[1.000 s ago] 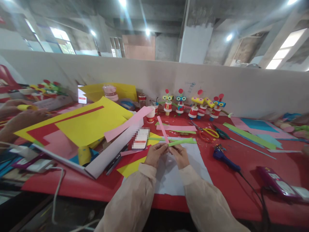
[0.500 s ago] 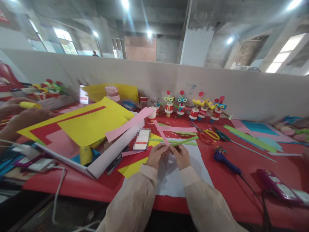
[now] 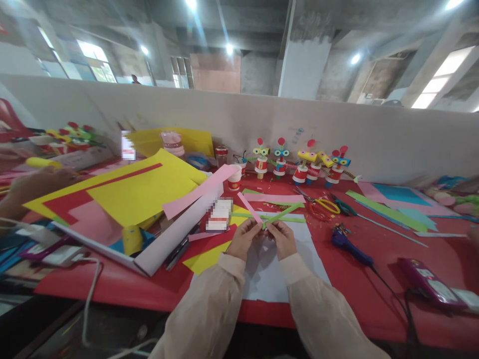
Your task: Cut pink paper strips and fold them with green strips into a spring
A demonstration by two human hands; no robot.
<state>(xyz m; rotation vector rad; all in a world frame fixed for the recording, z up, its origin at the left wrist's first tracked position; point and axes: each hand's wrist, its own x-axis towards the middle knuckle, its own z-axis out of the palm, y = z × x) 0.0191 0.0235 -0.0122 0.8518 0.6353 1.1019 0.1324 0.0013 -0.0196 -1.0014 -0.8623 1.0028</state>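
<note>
My left hand (image 3: 245,238) pinches the lower end of a pink paper strip (image 3: 250,208), which slants up to the left. Close beside it, my right hand (image 3: 282,239) is closed on a green paper strip (image 3: 286,212) that slants up to the right. The two strips meet at my fingertips in a V, and the fingers hide part of the joint. Both hands are above a white sheet (image 3: 305,254) on the red table. Another green strip (image 3: 239,215) lies flat behind them.
Yellow paper (image 3: 145,187) and a white roll (image 3: 177,229) lie left. Paper-cup figures (image 3: 261,164) stand at the back. Scissors (image 3: 327,205), a blue glue gun (image 3: 350,247) and its cord lie right. Another person's hand (image 3: 48,184) is at far left.
The green strip has swung to a steeper angle, its free end higher. My fingertips have shifted slightly at the joint. The far-left person's hand has moved left.
</note>
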